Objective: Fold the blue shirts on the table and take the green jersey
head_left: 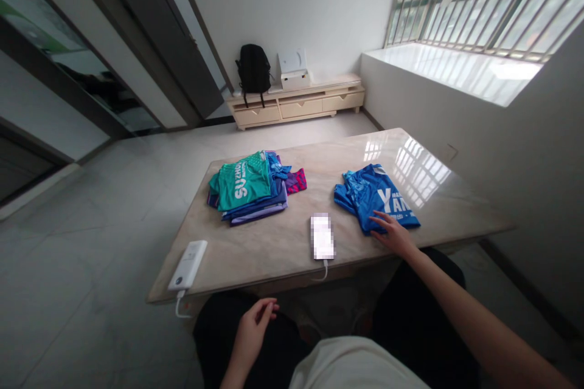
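On one folded blue shirt (371, 191), right fingers (384, 220) lie apart; left fingers (265, 312) curl together.

Blue jersey (370, 197), white lettering (385, 202); green jersey (228, 185).

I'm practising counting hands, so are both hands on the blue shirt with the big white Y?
No, only the right hand touches that blue shirt; the left hand is apart from it, near the person's lap.

A backpack (254, 70) (black) sits on a cabinet (301, 109).
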The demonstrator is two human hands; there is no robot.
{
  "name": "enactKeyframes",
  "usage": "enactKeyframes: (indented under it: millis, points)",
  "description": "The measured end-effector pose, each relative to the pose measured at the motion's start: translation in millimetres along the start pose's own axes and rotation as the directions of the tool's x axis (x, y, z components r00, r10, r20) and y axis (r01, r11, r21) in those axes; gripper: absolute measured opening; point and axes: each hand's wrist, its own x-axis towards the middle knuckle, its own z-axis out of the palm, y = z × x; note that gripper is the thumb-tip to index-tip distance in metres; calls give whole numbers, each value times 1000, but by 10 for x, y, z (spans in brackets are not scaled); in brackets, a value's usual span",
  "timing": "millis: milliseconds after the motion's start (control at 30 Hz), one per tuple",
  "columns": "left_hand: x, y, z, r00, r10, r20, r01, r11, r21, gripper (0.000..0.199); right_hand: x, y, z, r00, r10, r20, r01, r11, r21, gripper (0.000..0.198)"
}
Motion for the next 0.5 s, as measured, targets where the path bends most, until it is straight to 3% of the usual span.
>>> enactKeyframes:
  millis: [133, 333, 500]
  points:
    - [-2, 25, 73, 1000, -13, 8, 13, 1000, -1, 74, -6, 19, 85, 997, 67, -25, -68, 994, -87, 60]
    - [24, 88, 214, 998, -23, 50, 24, 1000, -13, 73, -111, -118, 381, 994, 105, 31, -97, 977, -191, 62]
    - [2, 101, 251, 997, -44, 69, 44, 999, -5, 77, -132, -137, 386, 992, 123, 41, -112, 970, -216, 64]
